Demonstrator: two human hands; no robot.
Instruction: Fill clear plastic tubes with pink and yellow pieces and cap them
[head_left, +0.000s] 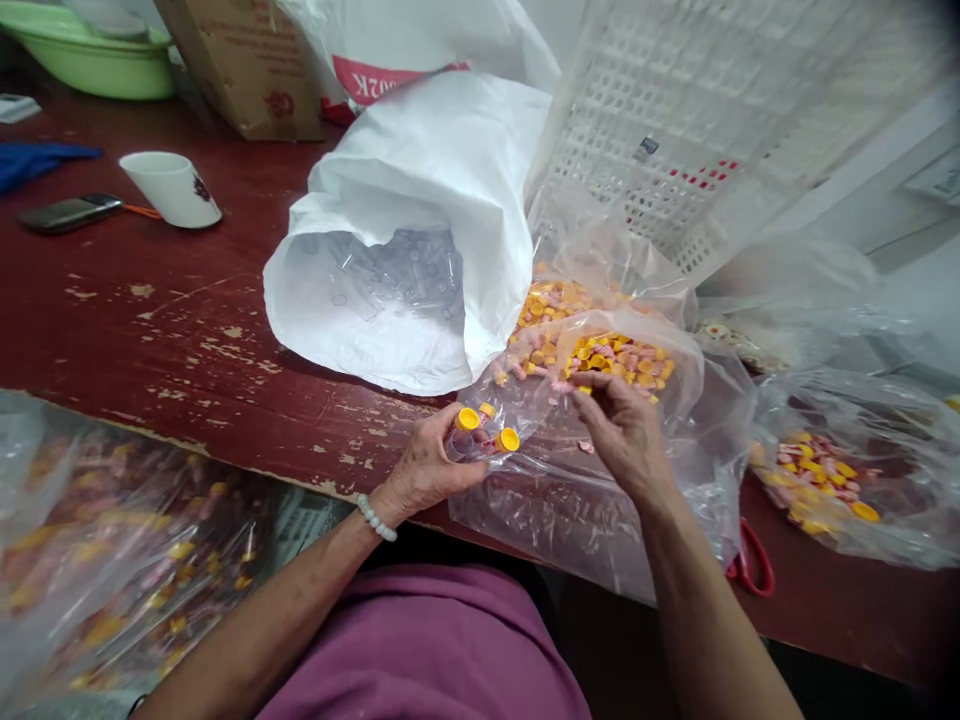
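Note:
My left hand, with a beaded bracelet at its wrist, is closed around a few clear plastic tubes. Three yellow caps show at the tubes' ends. To the right, my right hand pinches a small yellow cap with a pink piece beside it, partly hidden by the fingertips. Just beyond it lies an open clear plastic bag with many yellow caps and pink pieces in it. Behind my left hand, a white sack lies open toward me, with clear tubes inside.
Another clear bag of caps and red-handled scissors lie at right. A white perforated basket leans behind. Left stand a white cup, a phone, a carton and a green basin. Filled bags lie below the table edge.

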